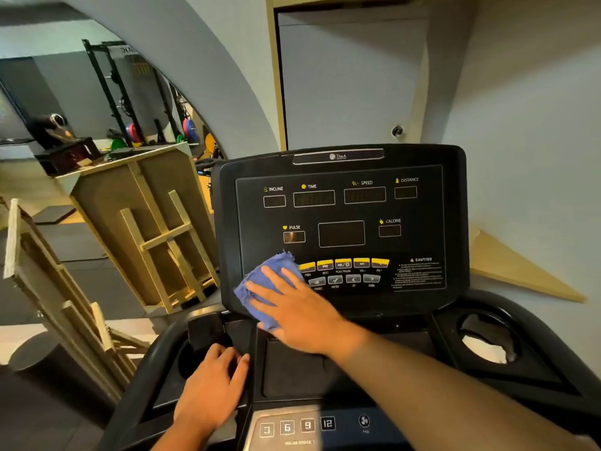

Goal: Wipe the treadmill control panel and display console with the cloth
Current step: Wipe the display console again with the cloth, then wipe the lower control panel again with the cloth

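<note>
The black treadmill display console [341, 203] fills the middle of the view, with unlit readouts labelled incline, time, speed, distance, pulse and calorie. A row of yellow and grey buttons [344, 271] runs along its lower part. My right hand [299, 310] lies flat, fingers spread, pressing a blue cloth [260, 281] against the console's lower left corner. The cloth covers the leftmost buttons. My left hand [211, 382] rests on the lower control panel [292, 369], gripping the edge beside the left cup holder. Below it sits a strip of numbered incline keys [297, 426].
A cup holder [487, 340] opens at the right of the lower panel. Wooden frames [153, 229] lean to the left of the treadmill. A squat rack with coloured weight plates [136, 131] stands far back left. A white wall [520, 125] is close behind the console.
</note>
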### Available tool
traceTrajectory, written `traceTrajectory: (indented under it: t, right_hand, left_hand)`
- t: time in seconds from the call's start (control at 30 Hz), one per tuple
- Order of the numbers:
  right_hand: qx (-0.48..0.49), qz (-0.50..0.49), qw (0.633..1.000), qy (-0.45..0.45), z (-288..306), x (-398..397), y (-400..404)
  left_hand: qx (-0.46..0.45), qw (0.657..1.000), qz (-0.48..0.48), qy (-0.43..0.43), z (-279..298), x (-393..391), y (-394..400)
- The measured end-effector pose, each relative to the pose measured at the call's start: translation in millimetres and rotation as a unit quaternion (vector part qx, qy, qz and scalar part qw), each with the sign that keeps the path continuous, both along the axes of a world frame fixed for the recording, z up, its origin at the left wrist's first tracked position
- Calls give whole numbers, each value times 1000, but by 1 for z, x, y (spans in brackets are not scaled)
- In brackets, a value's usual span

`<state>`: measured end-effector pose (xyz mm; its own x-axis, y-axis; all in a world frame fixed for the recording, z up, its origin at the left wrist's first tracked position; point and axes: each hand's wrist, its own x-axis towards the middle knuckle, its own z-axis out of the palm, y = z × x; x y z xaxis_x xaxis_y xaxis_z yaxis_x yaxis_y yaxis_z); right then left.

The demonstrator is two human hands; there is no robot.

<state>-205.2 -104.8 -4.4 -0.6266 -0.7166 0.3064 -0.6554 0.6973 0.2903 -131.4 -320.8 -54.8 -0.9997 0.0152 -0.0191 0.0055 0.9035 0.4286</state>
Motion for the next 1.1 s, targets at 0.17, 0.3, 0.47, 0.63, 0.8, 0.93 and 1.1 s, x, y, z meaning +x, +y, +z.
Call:
traceTrajectory:
  t: [0.17,0.3,0.47,0.63,0.8,0.93,1.1]
  right_hand:
    - [26,-7,1000,-15,-5,11,93]
    - [-25,-108,993,-33,-14,40,158]
    - [-157,-213,964,-34,-23,76,200]
    - [-403,-261,863,-156,-22,115,198]
    - [-660,-406,604,-186,-12,164,184]
    - [-782,-435,415,-167,4,201,172]
    - [-817,-444,348,-122,6,240,169]
  left_hand:
    - [-12,1000,-1,-8,4,2,3]
    - [-25,1000,-1,-13,5,2,4]
    - [-16,1000,-2,-2,2,2,2]
    - [-25,999,-4,34,2,11,3]
    - [-34,997,-41,62,-7,30,-8]
    - [-55,985,-98,128,-15,57,-20]
    - [-65,984,-104,125,-32,88,-34]
